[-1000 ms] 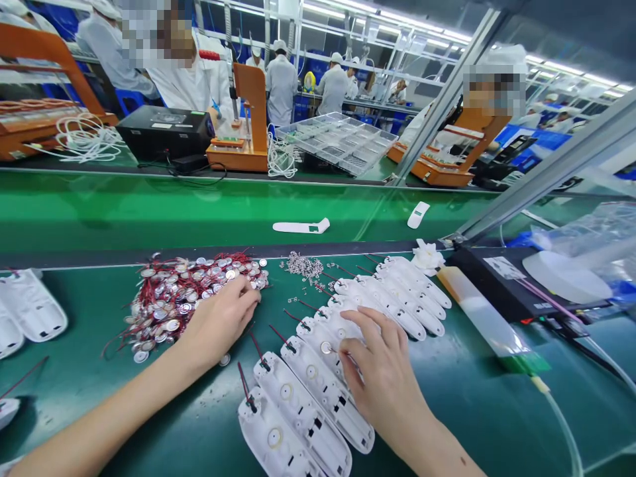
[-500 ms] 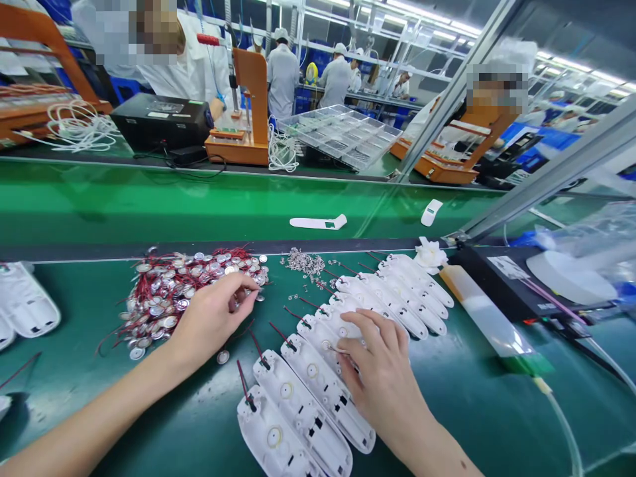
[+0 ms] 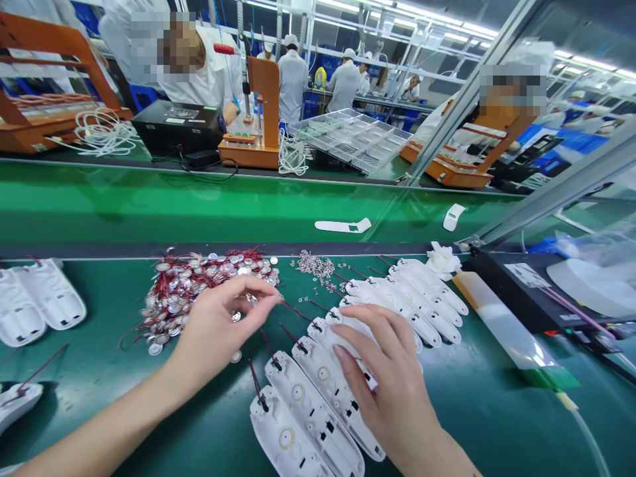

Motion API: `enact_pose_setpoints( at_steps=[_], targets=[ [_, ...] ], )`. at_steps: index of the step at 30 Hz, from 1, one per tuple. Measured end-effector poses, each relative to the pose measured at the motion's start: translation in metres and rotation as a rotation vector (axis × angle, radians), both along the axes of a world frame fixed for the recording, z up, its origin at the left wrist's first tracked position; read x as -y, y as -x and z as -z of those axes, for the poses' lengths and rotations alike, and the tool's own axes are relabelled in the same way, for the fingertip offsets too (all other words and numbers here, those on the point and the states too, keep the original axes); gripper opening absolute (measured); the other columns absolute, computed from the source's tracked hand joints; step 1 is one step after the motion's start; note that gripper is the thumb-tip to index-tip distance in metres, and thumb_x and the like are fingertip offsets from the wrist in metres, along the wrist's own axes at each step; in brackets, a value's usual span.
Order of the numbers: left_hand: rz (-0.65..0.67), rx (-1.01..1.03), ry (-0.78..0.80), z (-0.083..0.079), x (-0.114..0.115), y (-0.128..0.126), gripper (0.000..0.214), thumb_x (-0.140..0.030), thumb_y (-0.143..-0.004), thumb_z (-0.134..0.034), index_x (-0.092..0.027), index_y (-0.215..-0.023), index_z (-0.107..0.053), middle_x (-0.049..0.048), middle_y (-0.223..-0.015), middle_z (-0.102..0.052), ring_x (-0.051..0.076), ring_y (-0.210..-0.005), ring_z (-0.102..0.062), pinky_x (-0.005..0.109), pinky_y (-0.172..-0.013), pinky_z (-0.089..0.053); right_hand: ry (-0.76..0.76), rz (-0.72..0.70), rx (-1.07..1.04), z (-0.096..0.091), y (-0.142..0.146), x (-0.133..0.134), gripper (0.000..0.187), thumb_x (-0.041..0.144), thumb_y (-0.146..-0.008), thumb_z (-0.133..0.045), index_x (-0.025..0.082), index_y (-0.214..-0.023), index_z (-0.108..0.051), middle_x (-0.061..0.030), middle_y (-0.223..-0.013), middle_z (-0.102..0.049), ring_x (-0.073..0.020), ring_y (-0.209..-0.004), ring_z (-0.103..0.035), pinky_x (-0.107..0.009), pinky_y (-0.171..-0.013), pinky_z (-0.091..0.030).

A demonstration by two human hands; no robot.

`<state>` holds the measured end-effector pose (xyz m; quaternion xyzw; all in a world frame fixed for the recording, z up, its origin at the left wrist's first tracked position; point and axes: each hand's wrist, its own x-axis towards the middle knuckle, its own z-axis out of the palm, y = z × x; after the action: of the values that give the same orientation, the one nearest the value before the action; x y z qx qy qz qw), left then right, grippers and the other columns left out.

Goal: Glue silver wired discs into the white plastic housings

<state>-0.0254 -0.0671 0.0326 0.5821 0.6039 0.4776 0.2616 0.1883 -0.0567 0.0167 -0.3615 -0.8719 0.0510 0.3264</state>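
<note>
A row of white plastic shells (image 3: 330, 391) is lying open side up, stretching diagonally away across the dark green surface (image 3: 209, 434), with red leads poking from the ends nearer the left hand (image 3: 216, 324). That hand's grip is closing, thumb and forefinger together, on a thin red wire (image 3: 287, 305) just beside the shells. The right hand (image 3: 390, 361) is hanging over the middle of the row, its grip parted, thumb and forefinger leaving a gap; whether it is touching a shell, I cannot tell. Behind the left hand, a pile of wired metal discs (image 3: 199, 278) is spreading out, and small clear pieces (image 3: 315, 265) are lying between it and the row's far end. A translucent tube (image 3: 504, 321) is resting to the right, beside a black box (image 3: 529, 301). Beyond, a white slotted piece (image 3: 338, 226) is lying on a green strip (image 3: 149, 215), and co-workers in white (image 3: 293, 79) are occupying the background.
</note>
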Motion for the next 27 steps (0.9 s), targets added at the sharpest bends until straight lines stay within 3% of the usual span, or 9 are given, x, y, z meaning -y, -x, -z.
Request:
enact_pose_setpoints(
  at_steps=[4,7,9,12,15,19,22,27],
  targets=[
    [0.116,0.213,0.172,-0.007,0.008,-0.015,0.006,-0.024,-0.072,-0.061,-0.019,-0.072,-0.064,-0.0012,-0.066,-0.065,0.008,-0.053,-0.057,0.015,-0.047,-0.047,0.038,-0.024,-0.093,-0.011,0.023,0.004,0.030,0.024,-0.091,-0.045,0.010,-0.117,-0.045,-0.0111,-0.101,-0.057,-0.0222,-0.094,-0.051,-0.037,-0.078,-0.044],
    [0.135,0.215,0.210,-0.005,0.013,-0.023,0.008,-0.024,-0.072,-0.058,-0.018,-0.070,-0.062,0.0001,-0.065,-0.064,0.010,-0.055,-0.057,0.018,-0.048,-0.047,-0.001,-0.007,-0.131,-0.005,0.029,0.007,0.016,0.013,-0.090,-0.044,0.013,-0.105,-0.052,-0.0043,-0.078,-0.057,-0.0165,-0.068,-0.050,-0.031,-0.064,-0.040],
    [0.151,0.138,0.224,0.001,0.018,-0.028,0.009,-0.024,-0.072,-0.055,-0.018,-0.069,-0.061,-0.0003,-0.062,-0.062,0.010,-0.055,-0.057,0.019,-0.048,-0.045,-0.020,-0.040,-0.158,0.000,0.026,0.010,0.013,0.008,-0.089,-0.045,0.015,-0.091,-0.057,-0.0032,-0.073,-0.055,-0.0153,-0.065,-0.048,-0.030,-0.062,-0.036],
    [0.232,-0.030,0.237,0.012,0.024,-0.033,0.011,-0.021,-0.075,-0.050,-0.019,-0.068,-0.058,-0.0025,-0.058,-0.058,0.010,-0.052,-0.053,0.019,-0.047,-0.041,-0.017,-0.076,-0.134,0.005,0.016,0.014,0.019,0.005,-0.087,-0.044,0.015,-0.083,-0.059,-0.0032,-0.072,-0.054,-0.0151,-0.065,-0.046,-0.030,-0.061,-0.033],
    [0.314,-0.270,0.203,0.023,0.020,-0.026,0.011,-0.021,-0.081,-0.049,-0.020,-0.076,-0.059,-0.0012,-0.071,-0.060,0.011,-0.062,-0.055,0.022,-0.056,-0.043,-0.004,-0.072,-0.110,0.005,0.000,0.013,0.016,0.008,-0.087,-0.046,0.016,-0.081,-0.059,-0.0020,-0.071,-0.053,-0.0142,-0.064,-0.046,-0.029,-0.059,-0.034],
    [0.138,-0.809,0.019,0.034,0.000,0.002,0.013,-0.022,-0.086,-0.048,-0.017,-0.090,-0.060,0.0068,-0.089,-0.060,0.021,-0.083,-0.055,0.034,-0.071,-0.045,-0.012,0.076,-0.051,0.002,-0.031,-0.001,0.008,0.016,-0.086,-0.052,0.019,-0.083,-0.058,-0.0041,-0.083,-0.052,-0.0171,-0.077,-0.048,-0.031,-0.067,-0.038],
    [0.006,-1.152,-0.036,0.042,-0.013,0.017,0.015,-0.018,-0.086,-0.047,-0.014,-0.085,-0.062,0.0102,-0.085,-0.059,0.027,-0.081,-0.053,0.038,-0.069,-0.042,-0.007,0.153,0.032,0.002,-0.054,-0.013,0.007,0.021,-0.086,-0.053,0.021,-0.081,-0.058,-0.0063,-0.095,-0.051,-0.0213,-0.086,-0.047,-0.036,-0.072,-0.040],
    [0.011,-1.237,-0.093,0.053,-0.017,0.022,0.023,-0.018,-0.088,-0.040,-0.015,-0.082,-0.063,0.0090,-0.081,-0.058,0.026,-0.076,-0.052,0.036,-0.065,-0.040,0.037,0.188,0.128,0.012,-0.066,-0.019,0.012,0.021,-0.085,-0.052,0.022,-0.075,-0.058,-0.0067,-0.106,-0.050,-0.0266,-0.099,-0.043,-0.044,-0.078,-0.040]
  ],
)
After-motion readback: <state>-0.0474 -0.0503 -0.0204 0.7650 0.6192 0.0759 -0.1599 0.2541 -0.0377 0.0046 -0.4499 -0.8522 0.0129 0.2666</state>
